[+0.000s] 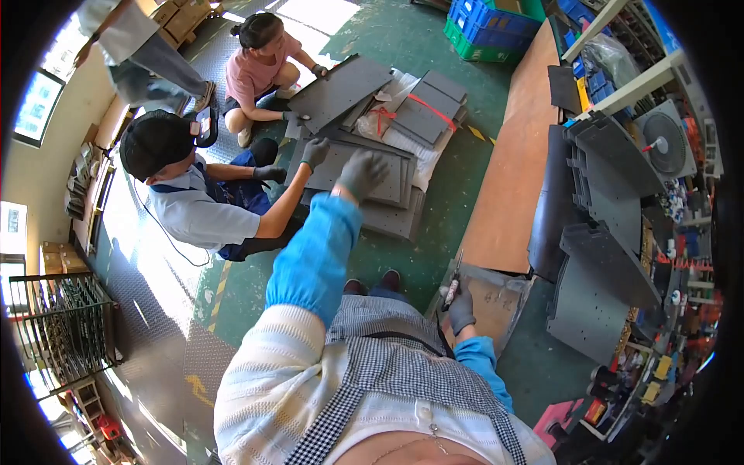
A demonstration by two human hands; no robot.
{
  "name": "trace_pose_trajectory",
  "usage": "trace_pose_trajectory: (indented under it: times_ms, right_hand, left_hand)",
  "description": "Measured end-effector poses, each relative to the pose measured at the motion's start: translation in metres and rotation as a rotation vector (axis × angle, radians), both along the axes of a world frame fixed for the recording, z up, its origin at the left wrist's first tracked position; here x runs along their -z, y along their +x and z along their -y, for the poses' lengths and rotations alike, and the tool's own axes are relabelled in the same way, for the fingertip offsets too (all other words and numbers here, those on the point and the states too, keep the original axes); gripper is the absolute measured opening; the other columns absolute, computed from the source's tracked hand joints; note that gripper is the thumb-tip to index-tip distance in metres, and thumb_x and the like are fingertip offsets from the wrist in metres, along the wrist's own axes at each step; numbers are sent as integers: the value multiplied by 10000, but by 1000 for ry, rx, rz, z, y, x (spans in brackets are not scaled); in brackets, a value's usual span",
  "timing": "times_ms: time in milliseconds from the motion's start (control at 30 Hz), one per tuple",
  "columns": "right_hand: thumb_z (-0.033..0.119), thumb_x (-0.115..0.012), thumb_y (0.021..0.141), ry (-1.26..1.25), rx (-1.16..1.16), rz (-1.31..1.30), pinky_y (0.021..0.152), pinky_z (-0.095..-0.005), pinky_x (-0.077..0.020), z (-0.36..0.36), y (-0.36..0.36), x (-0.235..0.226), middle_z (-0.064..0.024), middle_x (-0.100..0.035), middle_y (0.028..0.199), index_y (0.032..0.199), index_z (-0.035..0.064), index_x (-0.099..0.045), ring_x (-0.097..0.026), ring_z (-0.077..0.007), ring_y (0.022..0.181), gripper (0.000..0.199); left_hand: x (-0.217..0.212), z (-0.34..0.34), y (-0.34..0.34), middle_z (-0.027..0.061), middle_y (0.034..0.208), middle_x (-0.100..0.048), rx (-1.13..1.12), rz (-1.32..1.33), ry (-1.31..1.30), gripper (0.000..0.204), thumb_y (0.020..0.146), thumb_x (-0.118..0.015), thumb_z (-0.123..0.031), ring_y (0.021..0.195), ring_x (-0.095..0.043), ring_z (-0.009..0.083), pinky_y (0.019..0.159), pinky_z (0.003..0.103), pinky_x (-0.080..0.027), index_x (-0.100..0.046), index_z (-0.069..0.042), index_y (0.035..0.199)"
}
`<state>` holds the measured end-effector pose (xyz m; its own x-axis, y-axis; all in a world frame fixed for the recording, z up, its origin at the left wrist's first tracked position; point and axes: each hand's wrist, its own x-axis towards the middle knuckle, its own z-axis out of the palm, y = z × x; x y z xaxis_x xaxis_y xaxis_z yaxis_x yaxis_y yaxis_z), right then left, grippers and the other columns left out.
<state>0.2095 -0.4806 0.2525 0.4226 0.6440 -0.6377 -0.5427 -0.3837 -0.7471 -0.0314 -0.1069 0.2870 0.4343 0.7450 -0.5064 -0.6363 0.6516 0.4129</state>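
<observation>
Floor [457,190] separates panels [397,183] (edges staggered) near left hand [363,174] from brown board [505,186].

Smooth, matt panels [342,91] (metal-looking) and matt cloth gloves [363,175].

Blue oversleeves [316,256], checked apron [395,366], perhaps maroon shoes [391,280]

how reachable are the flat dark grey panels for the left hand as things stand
Probably yes: the grey-gloved left hand appears above the panels, with nothing visible blocking it, though a co-worker's gloved hand is close.
</observation>
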Motion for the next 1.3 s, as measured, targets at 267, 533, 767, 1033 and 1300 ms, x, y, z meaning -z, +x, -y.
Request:
trace_pose_trajectory:
  times_ms: [267, 533, 767, 1033, 1300]
  right_hand:
    - [-27, -466, 959, -14, 77, 265, 492, -218, -400, 115, -37, -54, 35, -464, 771, 1200, 93, -523, -448, -68, 591, 275]
    - [47, -547, 917, -464, 33, 985, 599, -329, -505, 224, -41, -126, -97, -626, 881, 1359, 103, -481, -634, -181, 711, 450]
    - [218, -663, 873, -871, -76, 1431, 795, -477, -509, 249, -35, -167, -209, -666, 1099, 1430, 148, -425, -663, -388, 946, 610]
    - [238, -664, 876, -846, -113, 1310, 838, -495, -496, 290, 0, -118, -248, -637, 1137, 1425, 124, -425, -624, -445, 1010, 610]
    - [224, -701, 867, -664, 54, 1420, 813, -500, -500, 274, -10, -107, -248, -643, 1129, 1424, 104, -432, -640, -432, 982, 630]
  left_hand:
    - [-29, 9, -15, 37, 783, -587, 241, -252, 485, 108, 930, -541, -181, 686, -587, 164, 653, 332, -511, -584, -83, 936]
    - [226, 253, -297, 4, 847, -540, 762, -195, 184, 108, 918, -485, -252, 860, -532, 224, 824, 344, -410, -538, -178, 860]
    - [226, 342, -388, 38, 1048, -677, 2164, -1368, 1174, 200, 926, -513, -309, 1057, -621, 227, 894, 368, -495, -683, -205, 931]
    - [148, 264, -313, 157, 1041, -691, 1114, -1523, 1050, 151, 830, -617, -159, 1034, -629, 371, 875, 425, -520, -712, -115, 939]
    - [191, 277, -291, 174, 1039, -684, 704, -1125, 605, 270, 796, -651, -175, 1045, -639, 326, 893, 384, -510, -721, -97, 1045]
